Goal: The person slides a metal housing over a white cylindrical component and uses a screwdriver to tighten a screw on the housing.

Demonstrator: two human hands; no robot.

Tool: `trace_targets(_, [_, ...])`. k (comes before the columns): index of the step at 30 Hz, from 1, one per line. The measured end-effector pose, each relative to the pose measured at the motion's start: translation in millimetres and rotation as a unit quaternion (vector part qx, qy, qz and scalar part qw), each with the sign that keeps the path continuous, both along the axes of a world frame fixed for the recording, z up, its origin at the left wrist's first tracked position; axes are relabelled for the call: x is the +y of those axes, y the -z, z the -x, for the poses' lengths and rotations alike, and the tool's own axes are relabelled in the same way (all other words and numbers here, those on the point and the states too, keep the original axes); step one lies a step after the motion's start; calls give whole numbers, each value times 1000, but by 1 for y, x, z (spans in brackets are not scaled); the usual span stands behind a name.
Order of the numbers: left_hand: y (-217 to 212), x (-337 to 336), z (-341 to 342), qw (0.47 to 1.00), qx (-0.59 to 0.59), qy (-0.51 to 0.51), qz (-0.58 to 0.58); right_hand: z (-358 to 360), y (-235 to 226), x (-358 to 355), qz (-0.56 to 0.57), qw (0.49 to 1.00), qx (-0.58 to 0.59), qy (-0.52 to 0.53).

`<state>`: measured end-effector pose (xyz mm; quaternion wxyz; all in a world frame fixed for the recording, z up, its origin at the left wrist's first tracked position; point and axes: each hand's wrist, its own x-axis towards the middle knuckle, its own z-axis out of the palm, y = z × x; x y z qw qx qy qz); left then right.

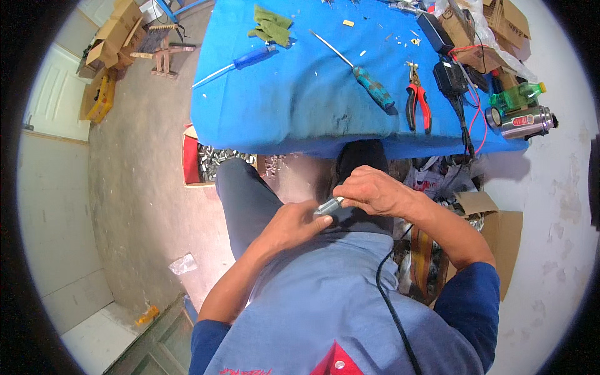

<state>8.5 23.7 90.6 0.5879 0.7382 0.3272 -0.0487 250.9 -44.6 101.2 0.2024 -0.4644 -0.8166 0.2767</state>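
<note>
A small silver metal cylinder (327, 207) sits between my two hands, above my lap. My left hand (292, 224) grips its near end, thumb laid along it. At the other end, the fingers of my right hand (373, 189) pinch a small pale tip; what else they may hold is hidden. On the blue-covered table (275, 112) ahead lie a teal-handled screwdriver (375, 89), a blue-handled screwdriver (252, 58) and red-and-black pliers (418, 103), all apart from my hands.
A green cloth (271, 26) lies at the table's far left. On the right are black power adapters (449, 76) with cables, a green bottle (515, 98) and a steel flask (525, 122). Below the table stands a box (190, 159) of metal parts. A black cord (389, 294) crosses my apron.
</note>
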Motion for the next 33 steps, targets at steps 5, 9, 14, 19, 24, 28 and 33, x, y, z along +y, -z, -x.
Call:
trace_targets(5, [17,-3,-1,998,19,-1,-54,3,20,-8,-19,999,-25,24])
trace_targets(9, [20,-6,-4,996,32,-19,-76,9,24,-15,-23,997,-34,64])
trace_targets(14, [29,-12,-3,994,45,-29,-91,20,31,-22,-31,994,-55,87])
trace_targets(19, [50,-21,4,990,56,-54,-115,36,41,-30,-47,987,-100,114])
trace_targets(24, [63,-25,6,985,68,-75,-139,39,57,-29,-42,990,-105,89])
trace_targets(28, [41,-21,6,995,16,-78,-65,23,39,-27,-42,993,-35,105])
trace_targets(33, [34,-13,17,997,-23,-79,6,9,7,-37,-37,988,-59,139])
